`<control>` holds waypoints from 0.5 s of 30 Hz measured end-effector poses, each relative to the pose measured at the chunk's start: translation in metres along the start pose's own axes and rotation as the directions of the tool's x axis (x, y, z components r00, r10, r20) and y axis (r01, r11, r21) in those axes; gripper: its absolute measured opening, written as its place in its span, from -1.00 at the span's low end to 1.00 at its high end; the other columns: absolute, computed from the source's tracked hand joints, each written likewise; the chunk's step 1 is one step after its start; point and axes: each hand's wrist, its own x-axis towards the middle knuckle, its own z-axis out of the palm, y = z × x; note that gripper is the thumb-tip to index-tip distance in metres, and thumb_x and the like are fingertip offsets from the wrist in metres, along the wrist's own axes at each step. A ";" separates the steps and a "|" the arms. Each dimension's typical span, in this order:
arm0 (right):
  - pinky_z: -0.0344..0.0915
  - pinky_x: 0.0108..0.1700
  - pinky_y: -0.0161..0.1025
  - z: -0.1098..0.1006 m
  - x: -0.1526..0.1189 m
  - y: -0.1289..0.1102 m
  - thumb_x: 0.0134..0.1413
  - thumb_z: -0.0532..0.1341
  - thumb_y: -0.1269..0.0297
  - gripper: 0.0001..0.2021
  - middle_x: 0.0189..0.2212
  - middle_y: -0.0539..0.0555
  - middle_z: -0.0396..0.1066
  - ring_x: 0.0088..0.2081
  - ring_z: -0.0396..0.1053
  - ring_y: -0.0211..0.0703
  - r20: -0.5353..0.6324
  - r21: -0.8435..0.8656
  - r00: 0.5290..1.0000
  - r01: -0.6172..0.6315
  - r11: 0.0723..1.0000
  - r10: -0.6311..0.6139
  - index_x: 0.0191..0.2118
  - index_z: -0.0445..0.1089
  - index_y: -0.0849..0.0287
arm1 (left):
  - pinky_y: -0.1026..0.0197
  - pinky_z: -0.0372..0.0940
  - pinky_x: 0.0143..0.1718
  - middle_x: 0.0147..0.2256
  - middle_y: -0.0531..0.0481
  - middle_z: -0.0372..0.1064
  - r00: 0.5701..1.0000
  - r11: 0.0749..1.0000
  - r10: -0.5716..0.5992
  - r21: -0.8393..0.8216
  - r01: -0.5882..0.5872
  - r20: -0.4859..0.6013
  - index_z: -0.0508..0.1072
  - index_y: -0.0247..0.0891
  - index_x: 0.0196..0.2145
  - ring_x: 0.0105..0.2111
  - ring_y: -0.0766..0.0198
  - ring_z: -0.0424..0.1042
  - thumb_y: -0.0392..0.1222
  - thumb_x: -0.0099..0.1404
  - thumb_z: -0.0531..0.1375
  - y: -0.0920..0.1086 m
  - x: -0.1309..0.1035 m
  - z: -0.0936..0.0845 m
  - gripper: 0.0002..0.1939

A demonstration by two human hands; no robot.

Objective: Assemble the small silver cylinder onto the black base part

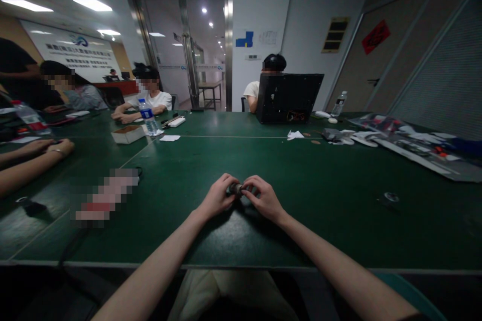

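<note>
Just above the green table point(241, 241), my left hand point(220, 194) and my right hand point(264, 198) meet in front of me. Between their fingertips is a small, dark, round-bodied piece point(236, 189) with a lighter band; its kind is too small to make out. The left fingers close around its left end, while the right thumb and fingertips pinch its right side. Fingers hide parts of it. Well to the right, a small dark object with a round, shiny top point(391, 197) stands alone on the tabletop.
A blurred pinkish object point(107, 195) with a cable lies left. Further back are an open box point(128, 134), a water bottle point(148, 116) and a black case point(288, 98). Clutter on a board point(417, 148) fills the right. Several people sit around; another person's forearms point(33, 160) rest at left.
</note>
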 end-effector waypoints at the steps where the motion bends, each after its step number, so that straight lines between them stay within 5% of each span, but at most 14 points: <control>1: 0.33 -0.36 -0.30 0.000 0.000 0.001 0.12 0.18 0.28 -0.91 -0.27 0.08 0.33 -0.34 0.33 -0.23 -0.005 -0.004 1.000 -0.005 1.000 0.005 -0.30 0.39 0.15 | 0.19 0.26 -0.13 -0.22 -0.05 0.33 1.000 1.000 -0.009 -0.016 0.009 0.006 0.40 -0.22 -0.22 -0.19 0.17 0.35 -0.32 0.12 0.18 0.000 0.000 0.000 -0.78; 9: 0.29 -0.41 -0.32 -0.004 0.003 0.004 0.11 0.17 0.24 -0.87 -0.29 0.07 0.37 -0.36 0.33 -0.23 -0.049 -0.011 0.996 -0.076 0.997 0.075 -0.26 0.38 0.16 | 0.19 0.31 -0.19 -0.24 -0.03 0.47 0.992 0.970 -0.087 -0.218 0.105 0.093 0.29 -0.22 -0.11 -0.24 0.21 0.44 -0.27 0.16 0.19 0.001 0.000 0.003 -0.68; 15: 0.32 -0.39 -0.34 -0.003 0.000 0.006 0.00 0.23 0.32 -0.74 -0.20 0.08 0.34 -0.32 0.34 -0.23 -0.017 0.021 0.996 -0.083 0.996 0.083 -0.12 0.33 0.17 | 0.16 0.33 -0.19 -0.14 -0.19 0.43 0.967 0.849 -0.146 -0.476 0.231 0.210 0.27 -0.31 -0.08 -0.17 0.15 0.45 -0.15 0.26 0.13 -0.007 0.003 0.006 -0.70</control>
